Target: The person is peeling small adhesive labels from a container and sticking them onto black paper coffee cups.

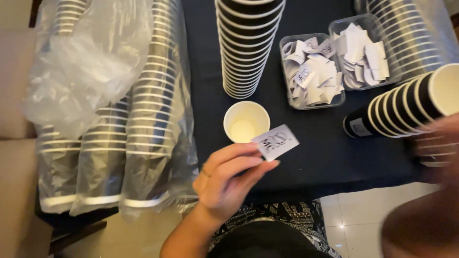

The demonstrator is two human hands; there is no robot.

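Single head-worn view: looks steeply down from above the person's lap, close over the near edge of the dark table (311, 157), facing forward.

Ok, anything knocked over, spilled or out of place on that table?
One short stack of cups lies on its side at the right, beside the blurred right hand; the other stacks stand or stay bagged. Nothing looks spilled.
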